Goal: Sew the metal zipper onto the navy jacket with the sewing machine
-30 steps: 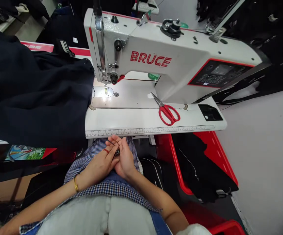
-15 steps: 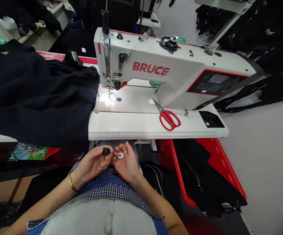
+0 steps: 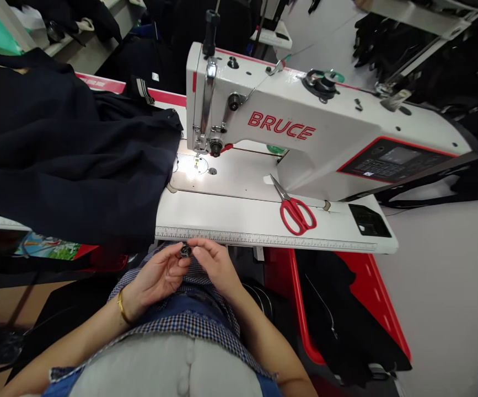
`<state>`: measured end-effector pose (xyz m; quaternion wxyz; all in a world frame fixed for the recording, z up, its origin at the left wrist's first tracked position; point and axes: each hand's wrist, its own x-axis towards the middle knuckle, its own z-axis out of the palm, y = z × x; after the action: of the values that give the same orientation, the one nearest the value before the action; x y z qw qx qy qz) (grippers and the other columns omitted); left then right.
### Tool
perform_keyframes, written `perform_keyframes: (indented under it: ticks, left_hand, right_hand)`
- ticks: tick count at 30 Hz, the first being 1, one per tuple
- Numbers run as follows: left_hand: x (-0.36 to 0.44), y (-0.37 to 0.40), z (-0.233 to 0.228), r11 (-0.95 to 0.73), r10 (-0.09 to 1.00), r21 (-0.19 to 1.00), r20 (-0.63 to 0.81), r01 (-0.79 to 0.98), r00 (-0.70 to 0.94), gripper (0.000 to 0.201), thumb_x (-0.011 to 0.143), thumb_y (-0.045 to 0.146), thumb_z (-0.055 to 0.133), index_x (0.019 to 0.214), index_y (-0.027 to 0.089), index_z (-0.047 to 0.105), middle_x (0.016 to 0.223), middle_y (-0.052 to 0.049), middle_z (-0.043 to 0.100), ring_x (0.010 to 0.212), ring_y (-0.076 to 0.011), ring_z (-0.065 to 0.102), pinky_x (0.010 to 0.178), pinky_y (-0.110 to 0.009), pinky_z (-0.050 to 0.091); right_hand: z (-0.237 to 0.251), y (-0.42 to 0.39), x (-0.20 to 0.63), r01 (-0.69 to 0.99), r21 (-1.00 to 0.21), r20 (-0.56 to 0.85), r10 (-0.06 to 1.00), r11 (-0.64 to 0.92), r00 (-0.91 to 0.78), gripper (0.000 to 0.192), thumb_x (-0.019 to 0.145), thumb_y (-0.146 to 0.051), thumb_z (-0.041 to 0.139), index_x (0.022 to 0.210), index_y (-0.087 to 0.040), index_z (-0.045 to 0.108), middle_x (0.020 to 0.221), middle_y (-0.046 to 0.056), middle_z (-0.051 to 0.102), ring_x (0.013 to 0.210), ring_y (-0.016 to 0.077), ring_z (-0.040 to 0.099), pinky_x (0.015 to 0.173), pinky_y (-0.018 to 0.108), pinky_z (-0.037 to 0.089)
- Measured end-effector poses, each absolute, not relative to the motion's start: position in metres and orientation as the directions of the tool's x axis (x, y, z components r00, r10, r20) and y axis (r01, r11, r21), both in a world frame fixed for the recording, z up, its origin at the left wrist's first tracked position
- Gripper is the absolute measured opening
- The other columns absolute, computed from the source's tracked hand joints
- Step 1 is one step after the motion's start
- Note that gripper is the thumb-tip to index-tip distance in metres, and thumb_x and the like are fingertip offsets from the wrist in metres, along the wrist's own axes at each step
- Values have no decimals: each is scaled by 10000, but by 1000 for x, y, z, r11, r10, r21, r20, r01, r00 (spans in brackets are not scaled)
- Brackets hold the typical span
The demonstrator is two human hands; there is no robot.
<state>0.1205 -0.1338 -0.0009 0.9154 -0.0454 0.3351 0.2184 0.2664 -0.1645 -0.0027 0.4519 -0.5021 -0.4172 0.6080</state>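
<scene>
My left hand (image 3: 158,275) and my right hand (image 3: 216,264) meet over my lap, just below the front edge of the white sewing table (image 3: 230,212). Between their fingertips sits a small dark round bobbin case (image 3: 186,251); the left fingers pinch it and the right fingers touch it from the other side. The white disc seen a moment ago is hidden. A gold bangle (image 3: 121,306) circles my left wrist. The white BRUCE sewing machine (image 3: 305,138) stands above, its needle area (image 3: 197,162) lit.
Dark navy fabric (image 3: 60,160) is heaped on the table's left side. Red-handled scissors (image 3: 294,207) lie on the machine bed. A red bin (image 3: 305,309) holding black cloth stands at my right below the table. A ruler strip runs along the table's front edge.
The hands came apart, showing a dark piece in the left and a white disc in the right, then closed together again on the dark piece. The view shifted left and down.
</scene>
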Motion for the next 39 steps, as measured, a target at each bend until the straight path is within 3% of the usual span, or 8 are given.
perform_keyframes:
  ticks: [9,13,16,18,21,24,29,39]
  left_hand:
    - [128,-129,-2,830,552,359,-637,-426,539,125,824,181,502,746,87,529,597,3,462,421,-8,367,361,-82,298]
    - [127,-122,7,749,662,424,-463,-509,590,183,785,266,572,857,97,572,645,11,465,458,-7,369,384,-85,304]
    - [121,-118,12,509,795,782,-268,-360,543,312,767,339,596,1010,144,579,721,-10,533,527,-43,444,469,-136,398]
    - [116,-117,13,134,884,988,-82,-82,459,311,773,312,594,1054,180,579,781,-22,574,612,-77,503,579,-183,453]
    - [112,-116,13,-412,876,866,290,285,385,306,801,231,564,1105,202,554,855,-25,596,703,-91,537,710,-208,468]
    - [114,-118,14,-629,774,665,488,402,404,299,838,201,509,1135,177,509,886,-41,608,728,-94,564,716,-199,481]
    - [115,-123,12,-684,729,559,494,469,475,268,860,177,454,1124,151,495,918,-58,624,844,-118,594,762,-204,496]
    - [114,-128,3,-666,743,505,381,550,550,276,869,166,424,1130,125,504,960,-56,634,860,-118,591,810,-220,491]
  right_hand:
    - [3,-142,270,345,-938,-26,998,-1,-66,164,808,-281,480,781,-167,596,597,-24,539,519,81,434,522,207,347]
    - [19,-137,275,327,-939,130,990,107,50,163,846,-287,439,783,-173,537,587,-41,468,503,75,390,506,201,333]
    - [30,-139,281,284,-954,123,991,101,60,153,848,-298,455,786,-176,523,543,-61,379,475,69,330,469,196,295]
    - [34,-143,283,268,-960,90,996,80,22,172,847,-308,468,764,-172,535,532,-61,372,476,66,319,473,199,286]
    - [31,-148,283,199,-980,-3,1000,2,-26,197,831,-340,502,764,-167,569,536,-55,385,494,67,325,483,205,274]
    - [24,-151,279,-13,-987,-157,982,-160,-103,213,785,-374,567,852,-172,581,541,-67,361,496,59,302,476,198,248]
    - [16,-150,268,-431,-769,-401,882,-471,-247,239,669,-319,686,772,-182,519,519,-101,308,422,25,195,400,175,145]
    - [4,-147,257,-607,-590,-528,823,-532,-208,156,551,-145,618,589,-166,468,412,-117,317,349,3,171,355,152,114]
